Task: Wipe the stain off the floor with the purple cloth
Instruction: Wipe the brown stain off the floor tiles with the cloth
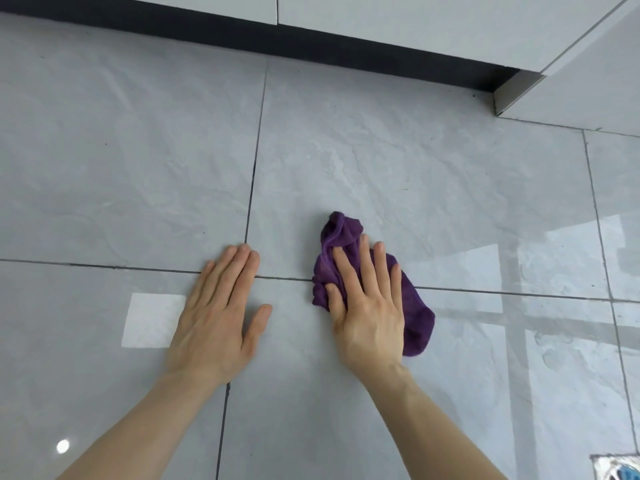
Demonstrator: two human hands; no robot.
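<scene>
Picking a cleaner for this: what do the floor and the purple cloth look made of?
Floor: likely glazed ceramic or porcelain tile, stone-patterned grey, glossy; it mirrors window light, with dark grout lines. Purple cloth: soft napped fabric, probably microfibre; matte, fuzzy, bunched in folds under the right hand.

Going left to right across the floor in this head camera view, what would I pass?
Bright square reflection → left hand flat on the tile → right hand pressing the purple cloth → window reflection on the glossy floor.
</scene>
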